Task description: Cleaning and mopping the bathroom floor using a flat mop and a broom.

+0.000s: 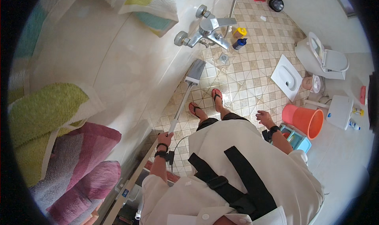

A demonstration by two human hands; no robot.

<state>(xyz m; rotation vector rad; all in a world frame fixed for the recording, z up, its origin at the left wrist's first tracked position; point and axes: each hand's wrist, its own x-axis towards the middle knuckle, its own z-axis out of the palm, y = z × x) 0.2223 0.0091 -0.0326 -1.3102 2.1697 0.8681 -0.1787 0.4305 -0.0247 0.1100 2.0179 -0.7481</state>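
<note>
My left hand (165,138) grips the pale upper end of a flat mop's metal handle (183,102). The handle slants away from me, low along the tiled wall. At its far end the grey mop head (196,69) rests on the floor tiles against the foot of the wall, under the shower mixer tap (211,29). Nothing is in my right hand (264,118), which hangs at my side with loosely bent fingers apart. It is nearest to a light-blue plastic rack (296,140) and a nested pair of buckets, one pink (289,114) and one orange (314,123).
A floor drain (223,58), a blue bottle (239,43) and a yellow-capped container (239,32) lie beyond the mop. On the right are a squat toilet (286,78), a white toilet (321,58) and a waste bin (311,83). Towels (80,154) hang at left.
</note>
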